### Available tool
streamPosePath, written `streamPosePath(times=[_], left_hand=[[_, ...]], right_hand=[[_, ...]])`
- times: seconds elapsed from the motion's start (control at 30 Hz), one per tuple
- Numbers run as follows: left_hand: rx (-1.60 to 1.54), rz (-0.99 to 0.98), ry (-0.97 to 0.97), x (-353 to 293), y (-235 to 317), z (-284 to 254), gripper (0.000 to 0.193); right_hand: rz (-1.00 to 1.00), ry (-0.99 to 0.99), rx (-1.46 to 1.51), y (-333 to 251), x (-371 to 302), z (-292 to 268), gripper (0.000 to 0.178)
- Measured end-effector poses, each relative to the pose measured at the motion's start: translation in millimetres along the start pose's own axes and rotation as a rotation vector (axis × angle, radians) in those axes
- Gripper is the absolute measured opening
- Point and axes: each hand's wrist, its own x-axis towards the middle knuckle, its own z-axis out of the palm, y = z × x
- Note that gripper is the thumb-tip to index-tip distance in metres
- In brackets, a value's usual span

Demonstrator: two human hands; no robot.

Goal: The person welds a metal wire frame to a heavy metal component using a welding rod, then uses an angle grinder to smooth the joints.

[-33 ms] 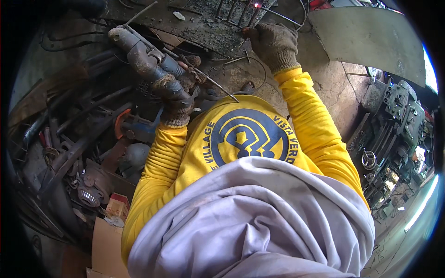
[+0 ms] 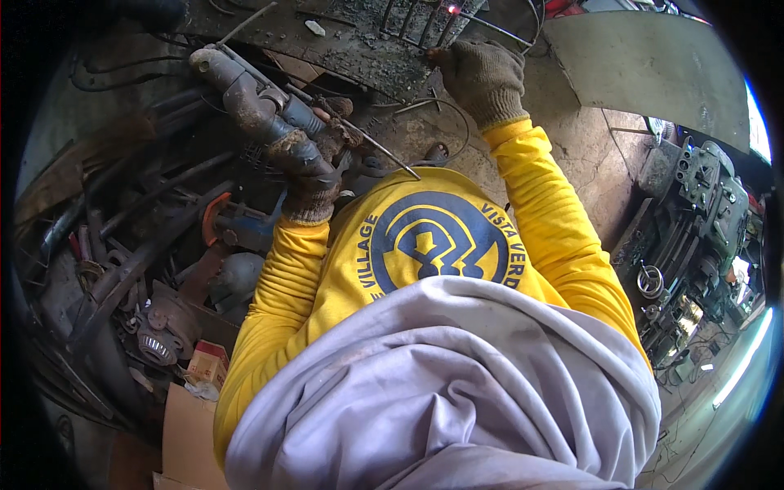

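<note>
My left hand [image 2: 314, 184], in a brown knitted glove, is closed around a grey, elbow-shaped tubular tool [image 2: 249, 102] that points up and left. A thin metal rod [image 2: 380, 149] slants beside its fingers down to my yellow shirt. Also gloved, my right hand [image 2: 487, 77] is closed in a fist close to a metal grate of parallel bars [image 2: 408, 23]; what its fingers grip is hidden. One spot on the grate's bars glows red [image 2: 452, 10]. Under the grate lies a dark worktable [image 2: 327, 53] strewn with grey debris.
A large curved sheet-metal panel [image 2: 653, 69] is at the far right. Below it stands a greasy machine with a handwheel [image 2: 650, 282]. On the left are piled metal bars [image 2: 122, 278], a motor housing [image 2: 163, 327], an orange-and-blue clamp-like tool [image 2: 216, 216] and a cardboard box [image 2: 184, 441].
</note>
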Motion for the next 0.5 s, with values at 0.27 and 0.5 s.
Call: streamPosePath(times=[0.27,0.5], left_hand=[[-1.135,-0.361,-0.019,-3.5,2.0,3.1,0.043],[-0.137,-0.031,-0.176,-7.6,9.5,-0.6,0.049]], right_hand=[[0.06,-0.068,0.061,16.6,1.1,-7.3,0.044],[-0.103,0.431,0.154,51.7,-56.7,0.5,0.049]])
